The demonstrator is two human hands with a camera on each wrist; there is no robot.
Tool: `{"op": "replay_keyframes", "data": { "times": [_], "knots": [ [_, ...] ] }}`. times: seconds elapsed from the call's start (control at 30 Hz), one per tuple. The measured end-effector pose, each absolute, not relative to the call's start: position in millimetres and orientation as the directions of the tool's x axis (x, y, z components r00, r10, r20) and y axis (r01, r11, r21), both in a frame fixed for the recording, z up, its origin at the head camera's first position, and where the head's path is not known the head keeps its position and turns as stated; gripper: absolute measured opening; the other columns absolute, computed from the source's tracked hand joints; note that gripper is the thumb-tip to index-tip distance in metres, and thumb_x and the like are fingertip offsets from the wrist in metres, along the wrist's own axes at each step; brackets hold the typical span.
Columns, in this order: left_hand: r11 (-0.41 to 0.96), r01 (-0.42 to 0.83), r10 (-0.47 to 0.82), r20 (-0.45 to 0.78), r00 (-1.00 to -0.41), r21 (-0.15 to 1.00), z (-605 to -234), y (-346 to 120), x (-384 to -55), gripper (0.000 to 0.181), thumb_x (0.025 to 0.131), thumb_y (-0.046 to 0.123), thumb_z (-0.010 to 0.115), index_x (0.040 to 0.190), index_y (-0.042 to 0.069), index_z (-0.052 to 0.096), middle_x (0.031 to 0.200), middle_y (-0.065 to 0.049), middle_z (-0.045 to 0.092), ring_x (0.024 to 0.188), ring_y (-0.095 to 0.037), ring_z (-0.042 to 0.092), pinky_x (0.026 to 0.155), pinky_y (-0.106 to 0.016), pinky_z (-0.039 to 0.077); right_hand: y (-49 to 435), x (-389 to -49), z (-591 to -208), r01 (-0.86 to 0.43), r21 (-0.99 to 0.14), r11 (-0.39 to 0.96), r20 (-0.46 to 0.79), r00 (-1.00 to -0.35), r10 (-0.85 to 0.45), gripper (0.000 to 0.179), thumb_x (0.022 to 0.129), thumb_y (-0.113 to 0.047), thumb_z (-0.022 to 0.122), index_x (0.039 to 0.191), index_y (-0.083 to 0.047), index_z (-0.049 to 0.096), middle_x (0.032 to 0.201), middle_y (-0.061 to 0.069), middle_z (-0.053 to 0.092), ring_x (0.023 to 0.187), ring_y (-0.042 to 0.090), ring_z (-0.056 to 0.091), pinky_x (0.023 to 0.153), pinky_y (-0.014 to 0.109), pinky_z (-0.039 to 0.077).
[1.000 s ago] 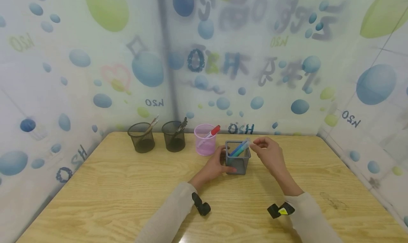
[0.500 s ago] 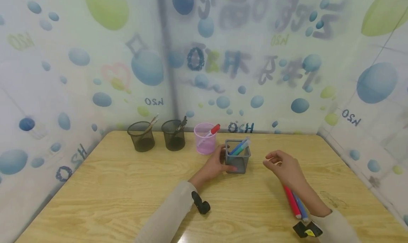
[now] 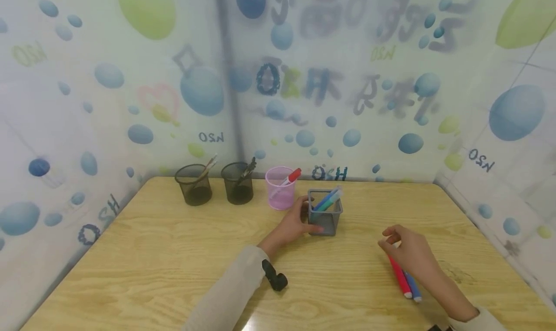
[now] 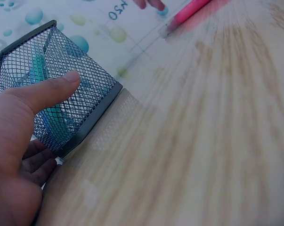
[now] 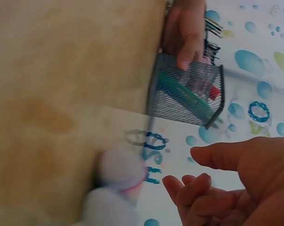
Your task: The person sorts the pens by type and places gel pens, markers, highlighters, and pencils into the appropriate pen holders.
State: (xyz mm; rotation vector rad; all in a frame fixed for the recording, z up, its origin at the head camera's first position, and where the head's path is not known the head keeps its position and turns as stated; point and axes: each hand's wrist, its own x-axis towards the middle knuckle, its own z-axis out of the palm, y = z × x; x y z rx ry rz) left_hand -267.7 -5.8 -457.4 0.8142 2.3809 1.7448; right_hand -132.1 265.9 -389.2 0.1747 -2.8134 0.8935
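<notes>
My left hand [image 3: 295, 225] grips a square grey mesh pen holder [image 3: 322, 224] standing on the table, its thumb pressed along the near side. A blue marker [image 3: 323, 201] and a green marker [image 3: 331, 200] lean inside it, seen through the mesh in the left wrist view. Farther right, my right hand [image 3: 410, 251] hovers with bent fingers and nothing between thumb and fingertips. Just below it a red marker [image 3: 400, 279] and a blue marker [image 3: 412, 287] lie side by side, their far ends partly covered by the hand. Their white ends [image 5: 120, 167] look blurred in the right wrist view.
Along the back of the wooden table [image 3: 195, 254] stand two round black mesh cups, the left one [image 3: 194, 188] with brushes, the other [image 3: 238, 188] with dark pens. Beside them a pink cup [image 3: 281, 193] holds a red-capped marker [image 3: 290, 177]. A patterned curtain [image 3: 282, 118] rises behind.
My right hand has moved from the pen holder's rim rightward and toward me, over the red and blue markers, which have come into view. My left hand and the holder have stayed in place.
</notes>
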Motion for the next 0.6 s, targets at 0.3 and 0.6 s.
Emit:
{"op": "replay_keyframes", "data": {
  "times": [0.3, 0.6],
  "knots": [
    [0.209, 0.368, 0.459, 0.241, -0.855, 0.906, -458.8, -5.7, -267.6, 0.087, 0.072, 0.016, 0.085, 0.141, 0.007, 0.034, 0.126, -0.007, 0.053, 0.113, -0.021, 0.051, 0.101, -0.039, 0.038, 279.6, -130.0, -398.8, -0.118, -0.524, 0.843, 0.154, -0.987, -0.042, 0.03, 0.089, -0.018, 0.067, 0.106, 0.006, 0.061, 0.085, 0.008, 0.068, 0.059, 0.011, 0.055, 0.049, 0.028, 0.043],
    [0.218, 0.369, 0.457, 0.239, -0.857, 0.904, -457.9, -5.1, -267.8, 0.087, 0.072, 0.016, 0.085, 0.142, 0.009, 0.034, 0.124, -0.005, 0.053, 0.113, -0.02, 0.051, 0.101, -0.038, 0.039, 281.6, -132.6, -400.5, -0.09, -0.525, 0.846, 0.088, -0.995, -0.052, 0.036, 0.082, -0.017, 0.075, 0.106, 0.006, 0.061, 0.084, 0.006, 0.069, 0.07, 0.021, 0.062, 0.058, 0.035, 0.049]
  ]
}}
